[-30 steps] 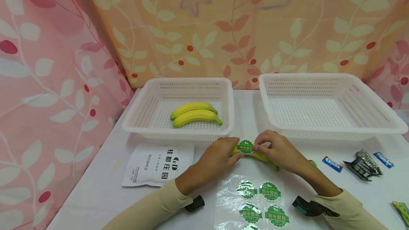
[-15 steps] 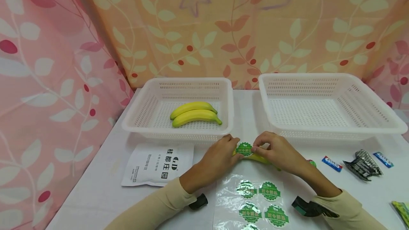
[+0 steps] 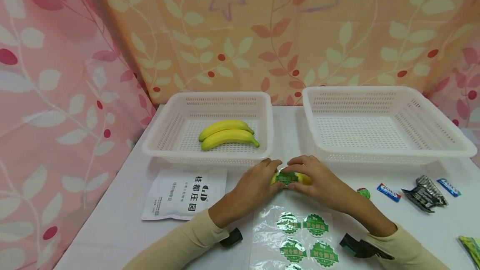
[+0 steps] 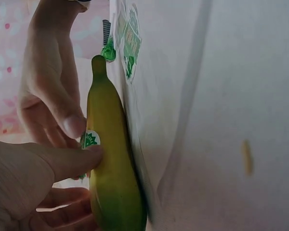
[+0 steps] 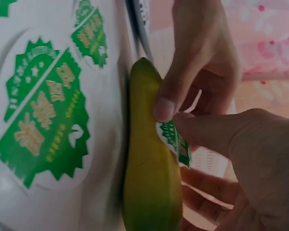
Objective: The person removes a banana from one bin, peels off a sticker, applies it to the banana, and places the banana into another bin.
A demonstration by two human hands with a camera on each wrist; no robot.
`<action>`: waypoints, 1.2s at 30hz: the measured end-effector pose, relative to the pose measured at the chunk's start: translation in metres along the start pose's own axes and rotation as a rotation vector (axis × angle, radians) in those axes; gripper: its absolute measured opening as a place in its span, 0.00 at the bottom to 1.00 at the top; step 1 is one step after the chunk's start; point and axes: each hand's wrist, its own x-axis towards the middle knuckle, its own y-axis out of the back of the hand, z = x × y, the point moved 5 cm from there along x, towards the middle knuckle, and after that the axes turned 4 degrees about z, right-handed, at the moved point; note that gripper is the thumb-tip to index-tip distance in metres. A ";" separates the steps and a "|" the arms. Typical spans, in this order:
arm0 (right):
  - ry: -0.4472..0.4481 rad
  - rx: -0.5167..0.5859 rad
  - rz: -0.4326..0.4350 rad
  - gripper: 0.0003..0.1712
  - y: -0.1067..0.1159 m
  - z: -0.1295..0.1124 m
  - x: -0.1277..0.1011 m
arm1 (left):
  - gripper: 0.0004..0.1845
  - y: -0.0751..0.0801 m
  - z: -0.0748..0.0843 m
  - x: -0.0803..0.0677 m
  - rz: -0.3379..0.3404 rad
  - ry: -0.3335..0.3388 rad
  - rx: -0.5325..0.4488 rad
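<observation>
White tabletop [image 3: 112,220] carries two white perforated baskets: the left basket [image 3: 157,136] holds two yellow bananas [image 3: 228,134], the right basket [image 3: 390,95] stands beside it. Nearer the person lie a white printed pouch [image 3: 185,195], a clear sheet of green stickers [image 3: 300,236], and small wrapped items [image 3: 425,193] at the right edge. Between the baskets' front rims and the sticker sheet, a single banana [image 3: 301,178] rests on the table, largely covered by both hands. It is yellow shading to green, with a green sticker [image 3: 286,178] on its upper side. Left hand [image 3: 255,186] curls round the banana's left end, thumb pressed at the sticker's edge. Right hand [image 3: 322,180] curls over the right part, thumb tip pressing the sticker onto the peel. The wrist views show the sticker only partly flat against the peel.
</observation>
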 end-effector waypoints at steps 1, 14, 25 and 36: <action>0.003 -0.023 0.000 0.18 -0.001 0.000 0.000 | 0.29 0.000 0.000 0.000 0.001 -0.004 0.001; -0.051 -0.142 0.003 0.18 -0.006 0.006 0.001 | 0.17 0.001 0.001 0.000 -0.011 -0.021 -0.025; -0.102 -0.176 -0.049 0.21 -0.007 0.005 -0.001 | 0.17 0.000 0.004 0.002 -0.029 -0.065 0.063; -0.296 -0.042 -0.276 0.26 0.009 0.015 -0.005 | 0.21 0.006 0.009 0.001 -0.049 -0.060 0.087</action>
